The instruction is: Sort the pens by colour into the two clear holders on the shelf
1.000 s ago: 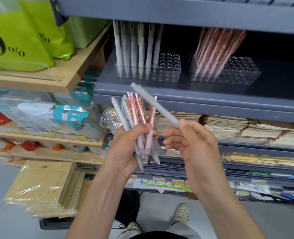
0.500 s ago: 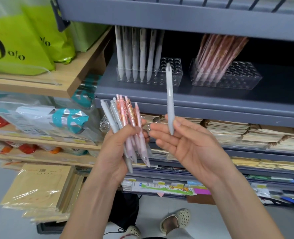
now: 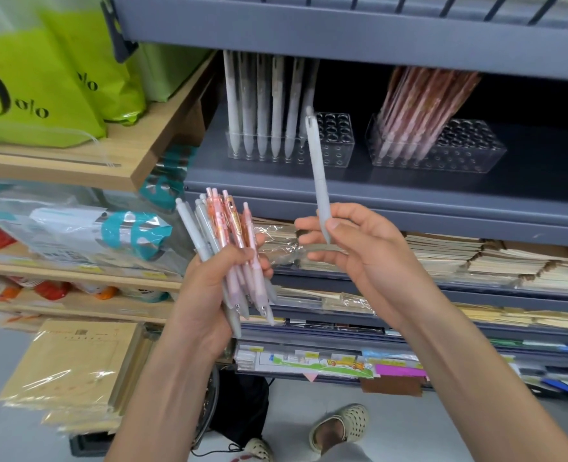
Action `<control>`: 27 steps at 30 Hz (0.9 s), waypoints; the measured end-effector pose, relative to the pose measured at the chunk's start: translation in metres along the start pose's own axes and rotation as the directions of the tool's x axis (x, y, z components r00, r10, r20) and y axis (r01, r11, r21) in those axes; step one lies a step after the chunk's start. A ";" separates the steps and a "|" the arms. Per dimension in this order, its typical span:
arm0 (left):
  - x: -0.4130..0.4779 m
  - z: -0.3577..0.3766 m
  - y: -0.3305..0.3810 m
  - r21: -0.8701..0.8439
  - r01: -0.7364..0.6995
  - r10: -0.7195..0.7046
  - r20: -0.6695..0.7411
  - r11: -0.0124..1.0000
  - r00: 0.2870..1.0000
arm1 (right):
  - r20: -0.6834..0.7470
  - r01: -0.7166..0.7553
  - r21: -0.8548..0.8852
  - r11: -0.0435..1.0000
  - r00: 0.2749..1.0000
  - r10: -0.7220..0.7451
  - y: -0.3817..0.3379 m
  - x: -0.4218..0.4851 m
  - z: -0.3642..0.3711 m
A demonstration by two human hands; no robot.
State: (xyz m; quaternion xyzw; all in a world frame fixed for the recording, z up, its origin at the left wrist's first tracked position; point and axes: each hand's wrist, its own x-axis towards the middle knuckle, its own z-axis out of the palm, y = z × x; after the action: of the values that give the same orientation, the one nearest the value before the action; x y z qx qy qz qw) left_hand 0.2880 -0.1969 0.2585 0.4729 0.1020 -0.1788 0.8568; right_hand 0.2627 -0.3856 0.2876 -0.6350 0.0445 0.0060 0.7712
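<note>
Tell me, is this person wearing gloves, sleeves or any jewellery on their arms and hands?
No. The left hand and right hand are bare: no gloves, and no ring, watch or bracelet shows. Both forearms are uncovered down to the bottom of the picture, so no sleeve is in view.

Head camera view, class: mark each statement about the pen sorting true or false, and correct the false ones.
1. The right hand holds one grey pen. True.
2. The left hand is empty. False: it grips a mixed bundle of pens.
3. The left holder holds pink pens. False: its pens are grey.
4. The right holder holds pink pens. True.
5. Both holders are full. False: each shows empty holes.
</note>
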 end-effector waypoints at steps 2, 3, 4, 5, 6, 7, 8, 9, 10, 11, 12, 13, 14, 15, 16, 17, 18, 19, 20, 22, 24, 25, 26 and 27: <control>0.000 -0.002 0.000 -0.013 0.003 -0.003 0.007 1.000 1.000 | -0.025 0.014 -0.021 1.000 1.000 -0.014 0.000 0.004 0.001; 0.001 -0.003 0.001 -0.018 0.003 -0.003 0.010 1.000 1.000 | -0.037 0.023 -0.034 0.999 0.999 -0.024 0.001 0.005 0.001; 0.001 -0.004 0.001 -0.021 0.003 -0.003 0.013 1.000 1.000 | -0.043 0.031 -0.050 0.998 0.999 -0.034 0.001 0.007 0.001; 0.001 -0.005 0.001 -0.022 0.004 -0.004 0.014 1.000 1.000 | -0.039 0.037 -0.065 0.997 0.998 -0.040 0.002 0.009 0.000; 0.001 -0.006 0.000 -0.020 0.008 -0.007 0.014 1.000 1.000 | -0.026 0.038 -0.079 0.996 0.999 -0.040 0.002 0.010 0.000; 0.001 -0.007 0.000 -0.016 0.013 -0.013 0.010 1.000 1.000 | -0.007 0.034 -0.088 0.996 0.999 -0.035 0.003 0.011 0.000; 0.001 -0.008 -0.001 -0.011 0.016 -0.016 0.003 1.000 1.000 | 0.015 0.029 -0.085 0.996 1.000 -0.028 0.004 0.013 0.001; 0.001 -0.009 -0.001 -0.008 0.017 -0.017 -0.004 1.000 1.000 | 0.033 0.023 -0.068 0.997 0.999 -0.021 0.004 0.013 0.002; 0.002 -0.009 -0.001 -0.007 0.015 -0.015 -0.008 1.000 1.000 | 0.045 0.020 -0.047 0.999 0.999 -0.018 0.003 0.014 0.003; 0.002 -0.010 -0.001 -0.010 0.013 -0.013 -0.008 1.000 1.000 | 0.045 0.024 -0.037 0.999 0.999 -0.022 0.002 0.016 0.004; 0.003 -0.010 -0.001 -0.013 0.012 -0.012 -0.004 1.000 1.000 | 0.030 0.035 -0.045 0.998 0.999 -0.033 -0.002 0.018 0.005; 0.003 -0.010 -0.001 -0.015 0.012 -0.012 0.001 1.000 1.000 | 0.000 0.054 -0.071 0.996 0.999 -0.054 -0.006 0.021 0.005; 0.004 -0.011 -0.001 -0.016 0.012 -0.012 0.003 1.000 1.000 | -0.041 0.078 -0.115 0.990 0.996 -0.083 -0.011 0.026 0.004; 0.005 -0.011 -0.001 -0.018 0.012 -0.012 0.002 1.000 1.000 | -0.087 0.105 -0.173 0.979 0.989 -0.121 -0.018 0.032 0.003; 0.005 -0.010 -0.001 -0.020 0.014 -0.014 0.001 1.000 1.000 | -0.132 0.129 -0.236 0.963 0.978 -0.163 -0.025 0.039 0.002; 0.006 -0.010 -0.001 -0.024 0.016 -0.016 0.000 1.000 1.000 | -0.173 0.153 -0.300 0.942 0.962 -0.211 -0.032 0.048 0.001; 0.007 -0.009 -0.002 -0.028 0.016 -0.016 -0.002 0.999 1.000 | -0.202 0.172 -0.366 0.914 0.945 -0.259 -0.039 0.056 -0.001; 0.007 -0.009 -0.003 -0.031 0.014 -0.014 -0.003 0.999 1.000 | -0.217 0.187 -0.433 0.882 0.928 -0.303 -0.045 0.065 -0.002; 0.007 -0.008 -0.003 -0.033 0.011 -0.011 -0.003 0.999 1.000 | -0.224 0.194 -0.486 0.852 0.915 -0.336 -0.050 0.073 -0.003; 0.008 -0.008 -0.005 -0.037 0.006 -0.007 -0.004 0.999 1.000 | -0.231 0.207 -0.547 0.811 0.894 -0.384 -0.056 0.089 -0.005; 0.009 -0.008 -0.007 -0.041 0.003 -0.004 -0.010 0.999 1.000 | -0.226 0.223 -0.589 0.777 0.878 -0.423 -0.059 0.102 -0.006; 0.009 -0.009 -0.007 -0.043 0.000 -0.001 -0.013 0.999 1.000 | -0.223 0.224 -0.617 0.754 0.870 -0.440 -0.060 0.107 -0.006; 0.010 -0.009 -0.008 -0.045 -0.003 0.002 -0.017 0.999 1.000 | -0.216 0.219 -0.652 0.726 0.864 -0.455 -0.060 0.113 -0.006; 0.010 -0.010 -0.008 -0.049 -0.007 0.006 -0.020 0.999 1.000 | -0.210 0.208 -0.689 0.694 0.860 -0.465 -0.060 0.118 -0.006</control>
State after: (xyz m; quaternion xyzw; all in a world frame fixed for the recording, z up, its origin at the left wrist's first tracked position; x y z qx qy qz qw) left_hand 0.2943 -0.1946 0.2434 0.4538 0.1136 -0.1687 0.8676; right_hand 0.3841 -0.4088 0.3360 -0.8466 0.0641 -0.2425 0.4694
